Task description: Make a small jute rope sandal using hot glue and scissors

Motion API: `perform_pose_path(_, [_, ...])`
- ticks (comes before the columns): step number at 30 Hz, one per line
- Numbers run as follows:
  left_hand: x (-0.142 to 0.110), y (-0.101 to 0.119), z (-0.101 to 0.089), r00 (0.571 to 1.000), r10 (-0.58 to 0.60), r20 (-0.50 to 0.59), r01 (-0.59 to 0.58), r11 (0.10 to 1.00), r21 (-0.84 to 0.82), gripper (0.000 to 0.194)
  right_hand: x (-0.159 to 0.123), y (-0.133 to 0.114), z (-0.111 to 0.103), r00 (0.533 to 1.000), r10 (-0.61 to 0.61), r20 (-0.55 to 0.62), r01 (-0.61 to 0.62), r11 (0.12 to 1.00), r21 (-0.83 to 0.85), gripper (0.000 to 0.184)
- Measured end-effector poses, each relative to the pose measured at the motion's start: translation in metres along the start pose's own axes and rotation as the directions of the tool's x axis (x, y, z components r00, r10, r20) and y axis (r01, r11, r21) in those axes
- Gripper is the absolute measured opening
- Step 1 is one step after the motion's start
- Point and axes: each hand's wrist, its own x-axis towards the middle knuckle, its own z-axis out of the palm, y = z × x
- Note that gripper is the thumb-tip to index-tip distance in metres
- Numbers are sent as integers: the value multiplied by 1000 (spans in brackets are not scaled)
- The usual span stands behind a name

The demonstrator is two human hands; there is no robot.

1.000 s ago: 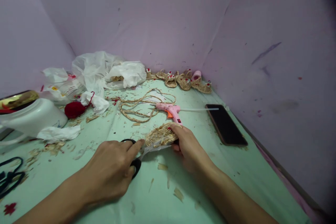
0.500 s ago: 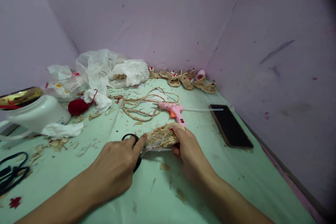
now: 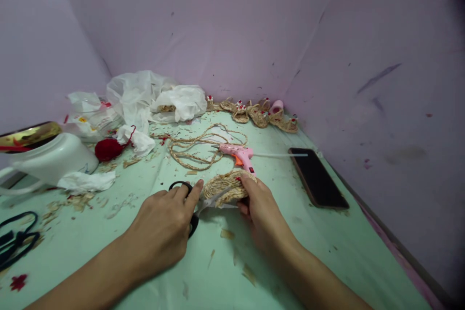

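Black-handled scissors [image 3: 193, 225] are in my left hand [image 3: 163, 220], its fingers through the loops and the index finger stretched along them. Their blades lie open around the edge of a woven straw sole [image 3: 221, 186], one blade over it and one beneath. My right hand [image 3: 263, 206] pinches the sole's right end, thumb on top, near a small red spot. Just beyond the sole lies a pink glue gun [image 3: 238, 151] with a clear glue stick [image 3: 279, 155] in its back. A loose braided straw cord [image 3: 181, 155] is looped beside the gun.
A black phone [image 3: 319, 179] lies at right. Small straw sandals [image 3: 257, 116] line the back wall. On the left are white plastic bags [image 3: 134, 94], red yarn [image 3: 108, 149], a white pitcher [image 3: 54, 160] and dark cord [image 3: 18, 240]. Straw scraps litter the green tabletop [image 3: 145, 271].
The scissor blades have spread a little wider around the sole's edge. Both hands stay in nearly the same place, and the view has shifted slightly.
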Motion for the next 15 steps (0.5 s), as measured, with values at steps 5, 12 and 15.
perform_pose_path(5, [-1, -2, 3, 999, -10, 47, 10, 1000, 9, 64, 1, 1, -1, 999, -11, 38, 11, 1000, 15, 17])
perform_pose_path(12, [-4, -8, 2, 996, 17, 90, -9, 996, -93, 65, 6, 0, -4, 999, -3, 38, 1, 999, 36, 18])
perform_pose_path(15, [-2, -7, 0, 998, -26, 56, 33, 992, -123, 64, 7, -1, -5, 999, -31, 15, 30, 998, 48, 20])
